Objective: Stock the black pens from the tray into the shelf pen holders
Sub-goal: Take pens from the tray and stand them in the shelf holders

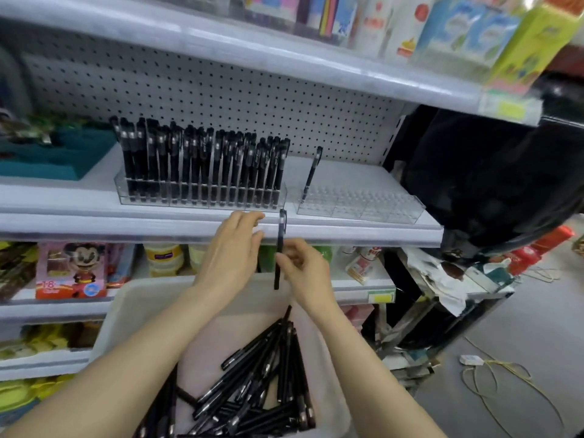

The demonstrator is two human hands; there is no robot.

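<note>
My right hand [305, 271] pinches one black pen [279, 235] upright, just below the shelf's front edge. My left hand [232, 254] is beside it with straight fingers near the shelf lip, holding nothing. The left clear pen holder [151, 202] on the shelf is packed with several black pens [202, 162]. The right clear pen holder [357, 205] has a single pen [311, 173] leaning at its left end. Below my arms, the white tray [139, 306] holds several loose black pens [262, 384].
A pegboard back wall rises behind the holders, and an upper shelf [284, 55] carries coloured packages. A teal box [53, 156] sits at the shelf's left. Toy boxes and jars fill the lower shelves. A dark cloth-covered stand [493, 178] and cables lie to the right.
</note>
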